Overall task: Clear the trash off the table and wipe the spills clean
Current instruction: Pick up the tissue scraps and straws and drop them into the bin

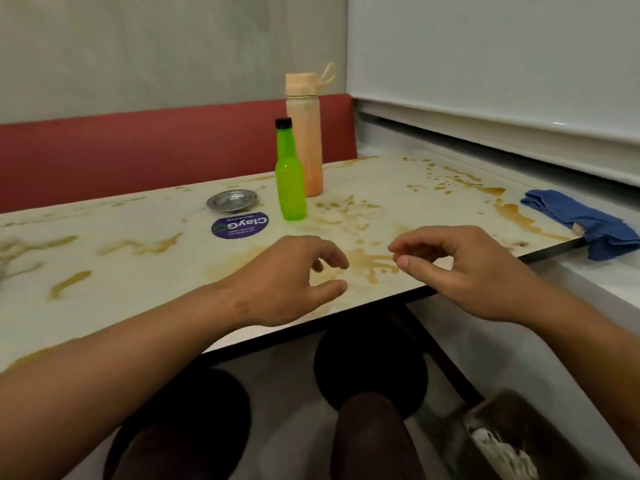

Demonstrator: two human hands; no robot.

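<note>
We counted two bottles on the worktop [104,258]: one green bottle [290,178] with a black cap and one peach flask [304,133]. One metal dish [232,201]. One round blue sticker [240,224]. One blue cloth [585,220] at the right end. Brown spills [374,261]: many patches, too scattered for us to count. Two hands, left hand [294,275] and right hand [460,268], both holding nothing. One bin [519,434] on the floor.

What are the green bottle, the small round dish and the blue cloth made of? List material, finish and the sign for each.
Green bottle: probably plastic, translucent and glossy; light glows through it, with a black cap.
Small round dish: looks like metal, likely steel; grey, shiny, with bright reflections on the rim.
Blue cloth: woven or microfibre fabric, matte; soft folds and crumpled edges.
</note>
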